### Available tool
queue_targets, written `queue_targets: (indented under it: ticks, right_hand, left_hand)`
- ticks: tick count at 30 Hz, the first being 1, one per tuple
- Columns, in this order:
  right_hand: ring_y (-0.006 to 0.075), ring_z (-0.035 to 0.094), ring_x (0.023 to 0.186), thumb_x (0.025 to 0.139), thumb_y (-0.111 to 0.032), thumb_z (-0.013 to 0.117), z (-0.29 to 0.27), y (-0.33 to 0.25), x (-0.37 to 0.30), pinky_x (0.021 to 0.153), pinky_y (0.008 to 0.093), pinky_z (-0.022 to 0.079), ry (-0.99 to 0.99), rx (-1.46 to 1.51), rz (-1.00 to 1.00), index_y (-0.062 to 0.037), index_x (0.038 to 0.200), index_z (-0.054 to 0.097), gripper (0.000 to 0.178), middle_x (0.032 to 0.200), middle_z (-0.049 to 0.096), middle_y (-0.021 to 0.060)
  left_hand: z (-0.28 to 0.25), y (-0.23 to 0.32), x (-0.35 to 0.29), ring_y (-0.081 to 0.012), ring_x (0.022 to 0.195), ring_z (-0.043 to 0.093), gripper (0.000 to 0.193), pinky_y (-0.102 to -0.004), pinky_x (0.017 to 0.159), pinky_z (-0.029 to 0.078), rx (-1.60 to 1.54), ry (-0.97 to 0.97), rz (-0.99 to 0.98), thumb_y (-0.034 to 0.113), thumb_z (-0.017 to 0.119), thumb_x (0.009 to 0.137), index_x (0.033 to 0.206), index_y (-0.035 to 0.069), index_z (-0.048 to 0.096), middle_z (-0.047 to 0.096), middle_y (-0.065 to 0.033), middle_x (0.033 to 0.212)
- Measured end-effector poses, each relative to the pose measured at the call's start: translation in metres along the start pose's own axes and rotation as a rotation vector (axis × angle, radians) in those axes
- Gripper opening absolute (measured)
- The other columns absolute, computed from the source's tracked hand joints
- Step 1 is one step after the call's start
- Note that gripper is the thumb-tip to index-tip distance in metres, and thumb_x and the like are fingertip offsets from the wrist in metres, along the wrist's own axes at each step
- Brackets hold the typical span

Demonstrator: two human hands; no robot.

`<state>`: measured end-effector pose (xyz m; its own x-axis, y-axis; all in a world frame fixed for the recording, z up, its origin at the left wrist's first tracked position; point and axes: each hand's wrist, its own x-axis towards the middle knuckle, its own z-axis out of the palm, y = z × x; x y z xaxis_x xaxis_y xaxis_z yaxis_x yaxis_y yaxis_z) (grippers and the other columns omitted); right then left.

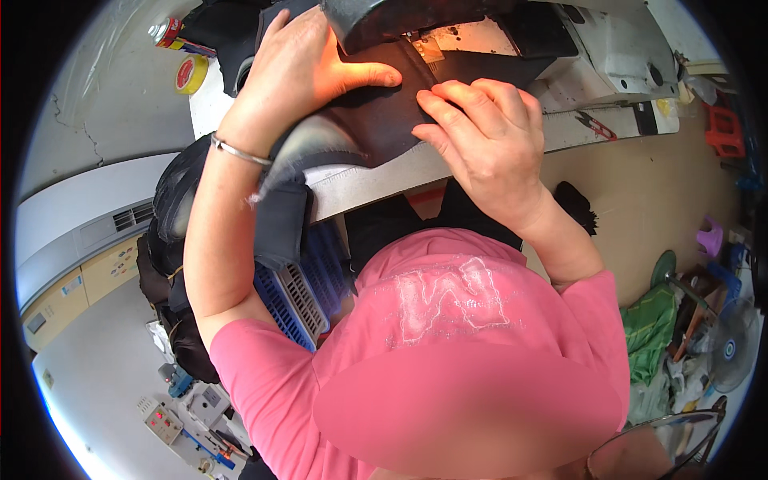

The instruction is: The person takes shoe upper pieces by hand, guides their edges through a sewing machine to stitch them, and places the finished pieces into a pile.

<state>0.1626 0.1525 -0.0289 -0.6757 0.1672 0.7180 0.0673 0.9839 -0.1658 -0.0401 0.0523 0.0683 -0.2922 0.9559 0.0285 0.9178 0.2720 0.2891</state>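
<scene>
Dark fabric (pixel 392 120) lies across the sewing machine bed, its near edge folded over to show a paler, faded side. My left hand (pixel 308 68) rests flat on this fabric left of the needle area, thumb stretched out toward the lit spot and fingers apart. Closed fingers of my right hand (pixel 488 136) pinch the fabric just right of and nearer than the needle area. Above both hands is the black head of the sewing machine (pixel 400 20), its lamp lighting the metal plate (pixel 428 50). The machine head hides part of the fabric.
Red-handled thread snips (pixel 596 126) lie on the table's right part. At the far left are yellow tape (pixel 191 74) and a spray can (pixel 166 32). Dark garments (pixel 180 192) pile beside my left arm, above blue baskets (pixel 324 268). A fan (pixel 730 348) stands right.
</scene>
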Motion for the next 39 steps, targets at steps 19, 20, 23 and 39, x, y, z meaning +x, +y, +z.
queue_targets:
  ticks: [19, 20, 23, 39]
  right_hand:
    - [0.022, 0.051, 0.102, 0.08, -0.054, 0.075, 0.021, -0.004, 0.032, 0.082, 0.0404, 0.04, -0.13, -0.085, 0.063, -0.0146, 0.114, 0.072, 0.052, 0.103, 0.058, 0.0]
    - [0.022, 0.051, 0.102, 0.08, -0.054, 0.075, 0.02, -0.005, 0.03, 0.082, 0.0404, 0.04, -0.128, -0.086, 0.061, -0.0146, 0.114, 0.072, 0.052, 0.103, 0.058, 0.0]
    - [0.0236, 0.058, 0.092, 0.084, -0.028, 0.079, -0.001, -0.017, 0.014, 0.08, 0.0362, 0.044, -0.02, 0.258, -0.005, -0.0116, 0.112, 0.073, 0.033, 0.101, 0.063, 0.0033]
    - [0.0065, 0.062, 0.093, 0.104, -0.02, 0.062, 0.032, -0.047, -0.044, 0.081, 0.0249, 0.053, -0.599, 1.519, 0.824, 0.0007, 0.128, 0.063, 0.031, 0.106, 0.069, 0.0006]
  left_hand:
    - [-0.004, -0.068, 0.039, -0.0374, 0.115, 0.064, 0.071, -0.044, 0.099, 0.047, -0.204, 0.07, -0.086, 0.038, 0.087, 0.076, 0.127, -0.003, 0.06, 0.067, -0.0239, 0.123]
    - [-0.005, -0.074, 0.039, -0.0374, 0.114, 0.065, 0.071, -0.0437, 0.099, 0.047, -0.232, 0.073, -0.108, 0.037, 0.088, 0.075, 0.127, -0.003, 0.06, 0.067, -0.0241, 0.123]
    - [0.001, -0.097, 0.013, -0.0369, 0.113, 0.066, 0.069, -0.0415, 0.094, 0.051, -0.095, 0.146, -0.107, 0.029, 0.088, 0.075, 0.128, -0.005, 0.059, 0.066, -0.0266, 0.123]
    - [0.057, 0.003, -0.098, -0.0301, 0.142, 0.046, 0.045, -0.0503, 0.116, 0.034, 0.063, 0.24, 0.167, 0.027, 0.067, 0.096, 0.138, 0.011, 0.058, 0.056, -0.0097, 0.147]
